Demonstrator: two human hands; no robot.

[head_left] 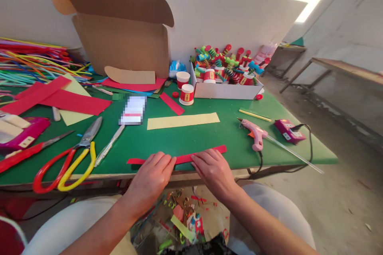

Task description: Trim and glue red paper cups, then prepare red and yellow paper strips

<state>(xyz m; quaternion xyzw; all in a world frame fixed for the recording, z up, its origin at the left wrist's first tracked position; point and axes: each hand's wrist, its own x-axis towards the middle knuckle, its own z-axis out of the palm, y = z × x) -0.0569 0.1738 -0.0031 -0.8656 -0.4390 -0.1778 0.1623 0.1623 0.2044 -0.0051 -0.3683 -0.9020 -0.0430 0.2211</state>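
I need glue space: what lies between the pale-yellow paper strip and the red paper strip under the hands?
Bare green tabletop separates the yellow strip and red strip in the head view.

Sections of the red strip (184, 159) are hidden under the left hand (156, 173) and the right hand (214, 172); finger contact beneath cannot be verified. The panel (133, 110) is pixelated and unreadable. The left picture edge cuts off the red-handled tool (22, 159), the purple unit (37, 129) and the coloured stems (38, 63). The white box (229, 91) conceals the lower parts of its contents. Cup label (187, 97) characters: too small to read.
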